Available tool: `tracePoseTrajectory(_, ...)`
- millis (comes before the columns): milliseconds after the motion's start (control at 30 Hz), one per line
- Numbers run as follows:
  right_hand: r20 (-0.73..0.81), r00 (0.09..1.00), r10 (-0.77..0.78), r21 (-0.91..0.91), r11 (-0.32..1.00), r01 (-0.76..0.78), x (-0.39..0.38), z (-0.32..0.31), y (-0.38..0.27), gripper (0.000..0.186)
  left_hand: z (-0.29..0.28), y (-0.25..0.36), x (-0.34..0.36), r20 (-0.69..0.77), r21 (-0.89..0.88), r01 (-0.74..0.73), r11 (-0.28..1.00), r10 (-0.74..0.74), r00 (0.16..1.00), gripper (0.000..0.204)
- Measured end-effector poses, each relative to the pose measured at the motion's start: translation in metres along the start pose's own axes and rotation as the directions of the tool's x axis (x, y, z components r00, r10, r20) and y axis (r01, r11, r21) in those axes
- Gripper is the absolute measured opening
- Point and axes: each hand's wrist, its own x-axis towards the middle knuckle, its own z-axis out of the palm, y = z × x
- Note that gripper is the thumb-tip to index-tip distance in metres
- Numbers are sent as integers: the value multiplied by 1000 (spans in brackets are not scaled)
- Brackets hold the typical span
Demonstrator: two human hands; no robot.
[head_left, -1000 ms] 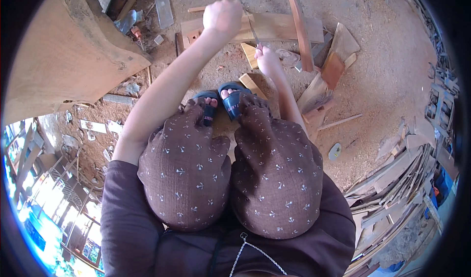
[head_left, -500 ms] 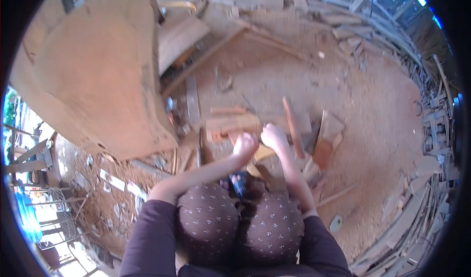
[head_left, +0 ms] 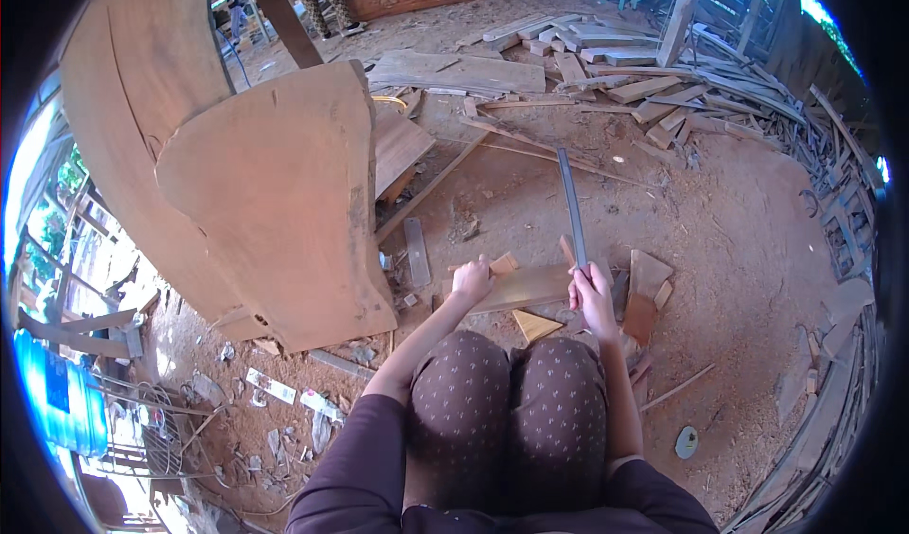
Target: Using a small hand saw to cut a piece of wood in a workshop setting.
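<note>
My right hand is closed around the lower end of a long, narrow grey metal bar, which points up and away from me. My left hand is a fist above the left part of a flat wooden board; what lies inside its fingers is hidden. A small wood piece shows just beside that fist. Between the board and my knees lies a yellowish triangular wood offcut. Just left of the bar, an orange-brown wooden stick is partly hidden by my right hand.
Large upright wood slabs stand at left. Right of my hand lie a pale wood piece and a reddish-brown block. Piled planks fill the far right. A person's legs show at the back. A blue container stands far left.
My hands were close together over the wood; now they are apart. The right hand now holds up the metal bar. My view has tilted upward, bringing in more of the background.
</note>
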Motion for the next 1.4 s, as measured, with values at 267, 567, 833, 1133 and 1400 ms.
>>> tracePoseTrajectory(267,-132,986,-101,207,970,127,-21,18,-62,17,-28,-14,-28,75,-148,-23,989,34,997,34)
tracePoseTrajectory(567,-53,997,-50,604,794,72,-23,45,-125,20,-11,-22,-37,98,-89,-180,980,188,977,39)
tracePoseTrajectory(833,-65,980,-186,449,872,196,-51,65,-125,18,2,-34,-48,31,26,-61,998,60,998,34)
tracePoseTrajectory(1133,-12,975,-223,368,905,212,-70,71,-129,22,-4,-46,-42,-75,-69,50,996,-55,996,38)
tracePoseTrajectory(1400,18,967,-254,321,917,236,-76,80,-128,20,13,-95,-33,-49,-200,15,980,-25,999,41)
